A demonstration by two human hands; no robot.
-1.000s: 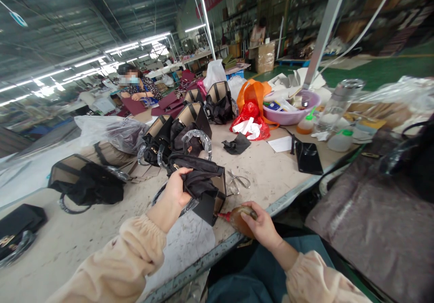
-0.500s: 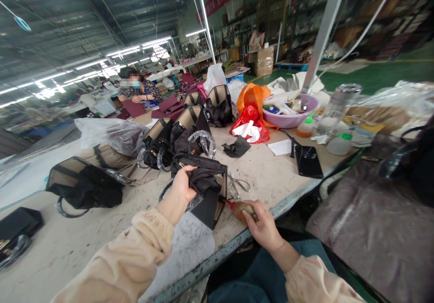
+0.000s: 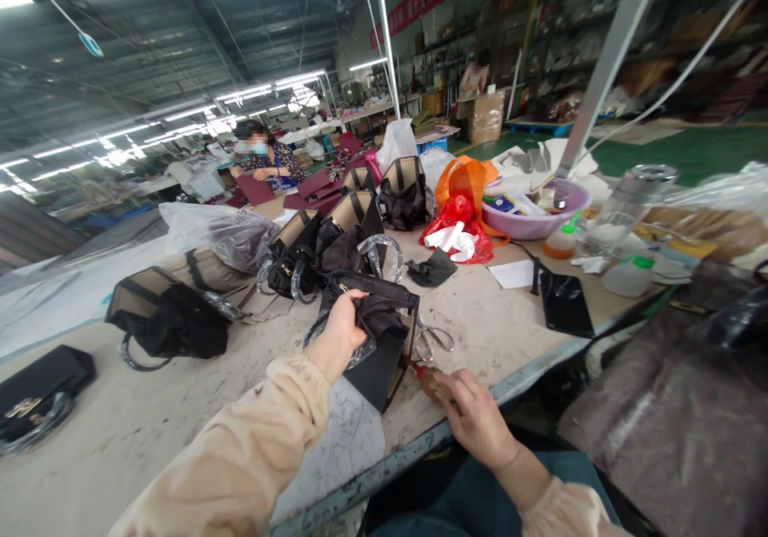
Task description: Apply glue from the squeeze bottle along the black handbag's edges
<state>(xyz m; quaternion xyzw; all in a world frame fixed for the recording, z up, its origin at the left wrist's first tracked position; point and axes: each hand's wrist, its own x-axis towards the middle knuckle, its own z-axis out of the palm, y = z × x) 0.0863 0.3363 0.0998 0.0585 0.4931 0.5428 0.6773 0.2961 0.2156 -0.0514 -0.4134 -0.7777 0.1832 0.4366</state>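
My left hand (image 3: 341, 330) is closed on the black lining of a black handbag (image 3: 377, 338) that stands near the front edge of the worktable (image 3: 138, 433). My right hand (image 3: 477, 415) is wrapped round a small brown squeeze bottle (image 3: 430, 383) with a red nozzle, which points at the bag's lower side. Scissors (image 3: 430, 338) lie just behind the bottle.
More black handbags (image 3: 168, 317) stand on the table, some in clear plastic. A black phone (image 3: 565, 305), a pink basin (image 3: 534, 215), red and orange bags (image 3: 459, 218) and bottles (image 3: 627, 274) sit to the right. A masked person (image 3: 267, 159) sits at the far end.
The view has shifted, so everything sits a little further right. My right hand has slid forward over the bottle, hiding more of it. My left hand keeps its grip on the lining.
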